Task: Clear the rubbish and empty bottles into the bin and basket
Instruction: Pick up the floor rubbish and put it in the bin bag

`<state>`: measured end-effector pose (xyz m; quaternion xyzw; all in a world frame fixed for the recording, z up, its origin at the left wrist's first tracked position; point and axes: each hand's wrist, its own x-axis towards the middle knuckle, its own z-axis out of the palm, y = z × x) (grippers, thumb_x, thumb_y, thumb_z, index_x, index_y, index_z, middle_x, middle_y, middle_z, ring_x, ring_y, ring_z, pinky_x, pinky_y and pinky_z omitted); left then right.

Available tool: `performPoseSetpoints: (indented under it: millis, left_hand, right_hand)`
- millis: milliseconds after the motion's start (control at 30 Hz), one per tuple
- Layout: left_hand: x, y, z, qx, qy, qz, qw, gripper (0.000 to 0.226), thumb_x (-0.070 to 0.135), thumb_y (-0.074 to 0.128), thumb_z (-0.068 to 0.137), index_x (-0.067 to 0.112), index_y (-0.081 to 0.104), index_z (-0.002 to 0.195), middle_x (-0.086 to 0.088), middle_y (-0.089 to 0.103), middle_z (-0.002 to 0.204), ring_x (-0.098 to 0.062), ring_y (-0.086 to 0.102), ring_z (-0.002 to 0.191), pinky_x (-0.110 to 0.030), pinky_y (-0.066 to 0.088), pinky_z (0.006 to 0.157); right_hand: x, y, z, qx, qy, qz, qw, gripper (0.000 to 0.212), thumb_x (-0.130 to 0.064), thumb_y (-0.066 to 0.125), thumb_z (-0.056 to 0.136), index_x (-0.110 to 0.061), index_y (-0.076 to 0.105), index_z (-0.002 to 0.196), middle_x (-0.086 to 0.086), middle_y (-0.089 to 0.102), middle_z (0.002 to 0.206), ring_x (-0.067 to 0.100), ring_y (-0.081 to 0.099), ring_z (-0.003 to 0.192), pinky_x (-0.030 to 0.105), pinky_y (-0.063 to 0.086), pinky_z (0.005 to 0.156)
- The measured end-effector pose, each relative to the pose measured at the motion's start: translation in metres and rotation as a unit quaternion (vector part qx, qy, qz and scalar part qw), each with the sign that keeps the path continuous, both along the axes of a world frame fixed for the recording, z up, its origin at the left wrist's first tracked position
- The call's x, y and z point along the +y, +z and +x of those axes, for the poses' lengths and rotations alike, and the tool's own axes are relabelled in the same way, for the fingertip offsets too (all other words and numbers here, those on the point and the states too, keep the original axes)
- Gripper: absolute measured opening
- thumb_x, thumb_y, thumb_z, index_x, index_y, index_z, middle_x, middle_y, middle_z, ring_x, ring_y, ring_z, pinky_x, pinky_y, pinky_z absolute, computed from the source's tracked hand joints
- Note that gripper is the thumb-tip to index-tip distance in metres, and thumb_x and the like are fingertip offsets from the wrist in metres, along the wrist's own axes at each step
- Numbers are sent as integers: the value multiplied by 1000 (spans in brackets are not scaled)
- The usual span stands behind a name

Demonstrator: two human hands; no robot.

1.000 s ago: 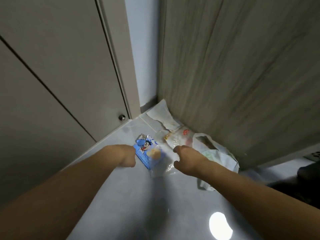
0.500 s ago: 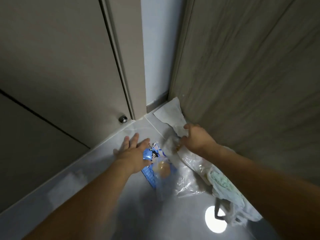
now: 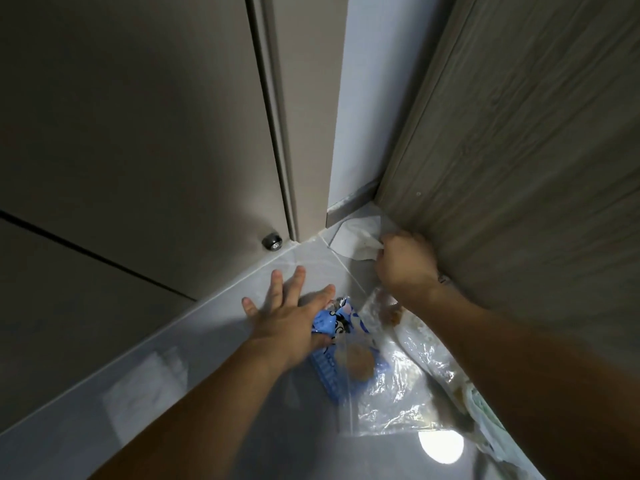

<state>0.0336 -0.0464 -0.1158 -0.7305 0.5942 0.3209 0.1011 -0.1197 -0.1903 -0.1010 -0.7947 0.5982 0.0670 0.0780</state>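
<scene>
Right hand (image 3: 403,263) grasping white paper (image 3: 356,239) in corner — left hand (image 3: 289,315) released, splayed over blue wrapper (image 3: 332,341).

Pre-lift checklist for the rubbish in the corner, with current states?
1. Right hand grips white paper: ok.
2. Paper free of the wood panel: cannot tell, its edge lies against the panel.
3. Left hand holds blue wrapper: not ok, fingers straight, only the thumb side touches it.
4. Clear bag gathered: not ok, loose on the floor.
5. Bin or basket in view: not ok.
</scene>
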Motion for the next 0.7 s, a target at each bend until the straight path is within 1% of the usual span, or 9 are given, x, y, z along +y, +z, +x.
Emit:
performPoseSetpoints:
  millis: [133,267,333,367,433,533,600,633,700]
  left_hand:
    - [-1,2,-1,10,15,9,1000,87,61,62,79,61,2,141,12,-31,154,-27,-34,140,-75,-4,104]
    - [-6,10,-3,12,25,15,999,85,54,69,78,61,12,139,12,-21,157,-27,-28,142,-76,2,104]
    - [-8,17,-7,9,40,6,999,77,53,72,75,59,23,135,11,-8,157,-28,-15,145,-74,8,104]
    - [-7,20,-10,0,43,-5,999,70,52,72,75,55,30,131,8,2,156,-28,-4,144,-71,14,104]
    - [-3,26,-16,-28,37,-40,998,51,44,69,80,43,41,123,3,22,145,-26,19,134,-59,26,103]
    - [7,36,-19,-52,10,-72,996,35,23,58,87,32,50,119,0,38,131,-24,33,124,-39,34,97]
    - [13,47,-14,-27,30,-59,997,30,17,53,88,24,55,117,-5,52,124,-26,47,116,-32,40,87]
    - [15,51,-10,3,57,-48,997,26,14,51,87,20,55,112,-7,58,119,-28,54,109,-30,41,81]
    - [19,59,-2,49,94,-51,993,16,9,48,83,16,53,97,-12,63,106,-32,60,95,-29,43,71]
  right_hand:
    - [4,22,-2,-37,47,-63,996,27,-21,47,90,-17,64,110,8,61,111,31,50,106,36,36,86]
    - [13,51,-10,-121,47,-70,989,22,-21,47,92,-15,65,103,8,63,101,31,56,95,37,42,80]
    - [25,66,-16,-158,40,-61,985,20,-19,46,90,-14,65,96,8,64,94,30,59,88,35,44,72]
    - [31,73,-19,-170,34,-56,983,19,-18,46,90,-14,64,94,8,63,92,30,59,86,33,43,68]
    - [45,86,-25,-182,25,-51,982,19,-17,46,88,-13,64,92,9,64,93,30,59,87,31,40,67]
    - [64,101,-37,-190,18,-40,981,22,-18,46,88,-15,66,98,9,65,98,30,60,92,33,44,72]
    - [76,109,-46,-193,18,-26,981,26,-19,45,89,-16,66,103,9,65,103,30,60,95,34,47,76]
    - [81,112,-51,-194,16,-21,981,27,-19,44,89,-16,66,104,9,65,104,30,60,96,34,48,78]
    - [90,119,-59,-197,3,-14,980,26,-19,43,89,-14,66,102,10,65,104,30,60,96,36,50,79]
